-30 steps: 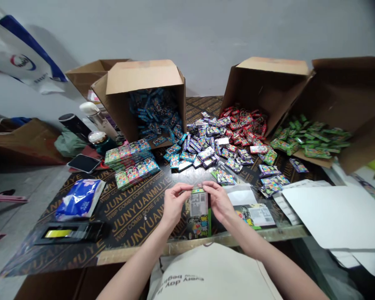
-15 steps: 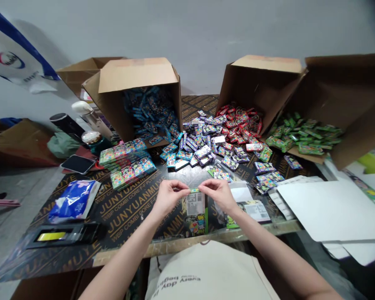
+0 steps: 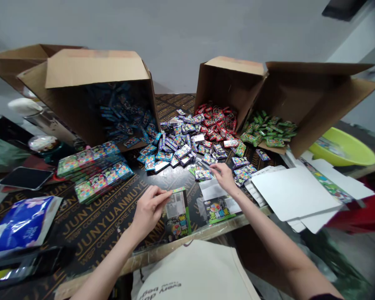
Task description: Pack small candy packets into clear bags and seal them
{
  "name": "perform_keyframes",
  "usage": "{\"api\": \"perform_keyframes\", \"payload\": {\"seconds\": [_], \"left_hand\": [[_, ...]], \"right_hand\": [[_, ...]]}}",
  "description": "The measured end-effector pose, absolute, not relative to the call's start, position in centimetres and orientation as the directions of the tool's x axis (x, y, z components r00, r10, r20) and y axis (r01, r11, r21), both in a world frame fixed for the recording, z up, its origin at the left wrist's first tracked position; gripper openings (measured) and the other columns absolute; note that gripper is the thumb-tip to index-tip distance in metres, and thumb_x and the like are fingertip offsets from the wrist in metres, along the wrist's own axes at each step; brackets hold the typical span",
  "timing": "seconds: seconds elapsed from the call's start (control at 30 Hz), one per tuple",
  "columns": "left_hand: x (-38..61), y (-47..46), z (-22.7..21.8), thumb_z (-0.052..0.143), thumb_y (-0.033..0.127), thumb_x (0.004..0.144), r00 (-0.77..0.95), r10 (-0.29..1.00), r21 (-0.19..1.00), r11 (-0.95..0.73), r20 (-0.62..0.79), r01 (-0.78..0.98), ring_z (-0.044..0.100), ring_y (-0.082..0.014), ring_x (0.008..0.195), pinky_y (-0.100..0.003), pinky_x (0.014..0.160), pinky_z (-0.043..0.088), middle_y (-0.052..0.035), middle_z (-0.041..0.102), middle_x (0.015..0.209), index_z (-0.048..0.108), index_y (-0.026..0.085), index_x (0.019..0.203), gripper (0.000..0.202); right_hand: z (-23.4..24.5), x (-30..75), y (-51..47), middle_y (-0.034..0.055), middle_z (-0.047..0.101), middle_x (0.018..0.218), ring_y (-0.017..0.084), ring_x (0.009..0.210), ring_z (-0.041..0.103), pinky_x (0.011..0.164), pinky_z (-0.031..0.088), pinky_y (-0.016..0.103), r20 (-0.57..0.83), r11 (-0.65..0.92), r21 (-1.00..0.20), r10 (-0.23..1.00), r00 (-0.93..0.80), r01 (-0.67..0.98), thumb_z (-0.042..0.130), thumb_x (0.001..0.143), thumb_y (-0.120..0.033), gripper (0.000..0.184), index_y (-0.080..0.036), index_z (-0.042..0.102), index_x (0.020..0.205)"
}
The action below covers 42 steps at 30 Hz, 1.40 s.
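your left hand [image 3: 149, 213] sits with its fingers pinched together just beside a flat printed packet [image 3: 176, 214], and your right hand [image 3: 225, 178] hangs its fingers over small foil packets [image 3: 203, 175]; you can't tell if either grip holds anything. on the plywood tabletop [image 3: 100, 221], tipped cartons [image 3: 96, 68] face you, likely so red packets [image 3: 215, 123] and green packets [image 3: 268, 131] spill within reach, before a grey wall [image 3: 175, 41].

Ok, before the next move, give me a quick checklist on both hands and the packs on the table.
1. The left hand gripping the flat printed card pack at its top edge: cannot tell, the fingers are right at that edge.
2. The right hand holding the small multicoloured foil packet beside it: cannot tell.
3. The card pack lying flat on the black printed plywood tabletop: ok.
4. The purple foil packets kept apart from the red foil packets: not ok, the piles meet.
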<state>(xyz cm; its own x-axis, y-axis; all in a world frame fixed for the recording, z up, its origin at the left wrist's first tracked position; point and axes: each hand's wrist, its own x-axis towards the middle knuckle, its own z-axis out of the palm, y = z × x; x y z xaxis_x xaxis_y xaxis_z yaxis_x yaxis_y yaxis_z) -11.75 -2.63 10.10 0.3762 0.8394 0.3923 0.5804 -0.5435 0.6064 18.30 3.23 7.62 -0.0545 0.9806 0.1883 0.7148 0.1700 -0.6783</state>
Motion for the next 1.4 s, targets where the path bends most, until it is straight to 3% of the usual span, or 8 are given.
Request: {"api": "perform_keyframes", "payload": {"seconds": [0.17, 0.47, 0.63, 0.93, 1.0, 1.1, 1.23, 1.4], "left_hand": [[-12.2, -0.7, 9.2, 0.051, 0.025, 0.082, 0.289, 0.888, 0.635, -0.457, 0.357, 0.623, 0.054, -0.0156, 0.069, -0.027, 0.063, 0.043, -0.0033, 0.055, 0.072, 0.068, 0.021, 0.094, 0.021], [-11.9, -1.1, 10.0, 0.059, 0.028, 0.077, 0.202, 0.921, 0.708, -0.385, 0.332, 0.592, 0.058, -0.0156, 0.07, -0.026, 0.064, 0.044, -0.0024, 0.061, 0.074, 0.069, 0.019, 0.082, 0.014], [-10.9, -1.3, 10.6, 0.061, 0.03, 0.075, 0.154, 0.938, 0.735, -0.339, 0.31, 0.587, 0.057, -0.0147, 0.067, -0.025, 0.063, 0.043, -0.0017, 0.062, 0.071, 0.069, 0.019, 0.076, 0.014], [-10.4, -1.4, 10.8, 0.068, 0.022, 0.067, 0.014, 0.966, 0.793, -0.221, 0.259, 0.567, 0.058, -0.0143, 0.063, -0.025, 0.06, 0.043, -0.0014, 0.064, 0.066, 0.065, 0.017, 0.064, 0.007], [-10.6, -1.4, 10.7, 0.071, 0.023, 0.065, -0.015, 0.972, 0.819, -0.19, 0.236, 0.542, 0.059, -0.0144, 0.063, -0.025, 0.06, 0.044, -0.0015, 0.064, 0.065, 0.064, 0.016, 0.061, 0.01], [-10.8, -1.5, 10.7, 0.07, 0.021, 0.064, 0.006, 0.975, 0.837, -0.195, 0.223, 0.511, 0.06, -0.0151, 0.065, -0.026, 0.062, 0.045, -0.0023, 0.065, 0.067, 0.062, 0.016, 0.06, 0.011], [-10.9, -1.8, 11.2, 0.063, 0.014, 0.068, 0.082, 0.971, 0.825, -0.235, 0.225, 0.514, 0.061, -0.0154, 0.069, -0.026, 0.065, 0.045, -0.0029, 0.066, 0.071, 0.064, 0.016, 0.065, 0.004], [-10.5, -2.3, 11.6, 0.06, 0.015, 0.069, 0.082, 0.952, 0.797, -0.291, 0.294, 0.528, 0.06, -0.0154, 0.067, -0.027, 0.065, 0.045, -0.0032, 0.064, 0.069, 0.062, 0.016, 0.066, 0.004]], "right_hand": [[3.4, 23.5, 5.5, 0.0014, 0.064, 0.069, 0.021, 0.078, 0.051, 0.077, 0.029, 0.036, 0.032, 0.123, -0.574, 0.991, -0.127, 0.81, 0.068, 0.063, -0.021, 0.012, -0.021, 0.066, 0.075], [1.7, 23.3, 4.1, 0.0037, 0.061, 0.079, 0.021, 0.087, 0.048, 0.08, 0.024, 0.037, 0.04, 0.203, -0.516, 0.976, -0.214, 0.832, 0.062, 0.071, -0.021, 0.003, -0.021, 0.066, 0.072], [1.5, 22.4, 2.5, 0.0065, 0.061, 0.086, 0.021, 0.089, 0.049, 0.083, 0.029, 0.036, 0.103, 0.238, -0.568, 0.97, -0.219, 0.788, 0.054, 0.078, -0.023, 0.011, -0.021, 0.063, 0.072], [3.5, 20.3, 2.9, 0.0016, 0.055, 0.067, 0.016, 0.062, 0.05, 0.06, 0.039, 0.027, 0.108, 0.08, -0.761, 0.994, 0.004, 0.643, 0.043, 0.082, -0.036, 0.02, -0.018, 0.049, 0.075], [6.4, 17.4, 3.1, 0.0027, 0.057, 0.075, 0.016, 0.07, 0.053, 0.063, 0.039, 0.026, 0.099, 0.109, -0.847, 0.994, -0.048, 0.52, 0.047, 0.081, -0.039, 0.021, -0.018, 0.05, 0.077], [10.8, 11.9, 2.8, 0.0038, 0.06, 0.09, 0.017, 0.087, 0.054, 0.072, 0.04, 0.026, 0.07, 0.157, -0.951, 0.948, -0.31, 0.265, 0.052, 0.079, -0.04, 0.023, -0.018, 0.053, 0.073], [13.2, 7.1, 2.7, 0.0033, 0.06, 0.083, 0.016, 0.083, 0.054, 0.069, 0.04, 0.025, -0.008, 0.132, -0.965, 0.85, -0.526, 0.227, 0.059, 0.074, -0.04, 0.025, -0.016, 0.054, 0.067], [12.2, 6.5, 3.5, -0.0016, 0.053, 0.064, 0.011, 0.062, 0.048, 0.058, 0.036, 0.022, -0.036, 0.126, -0.967, 0.794, -0.606, 0.223, 0.061, 0.073, -0.038, 0.026, -0.015, 0.053, 0.065]]}}
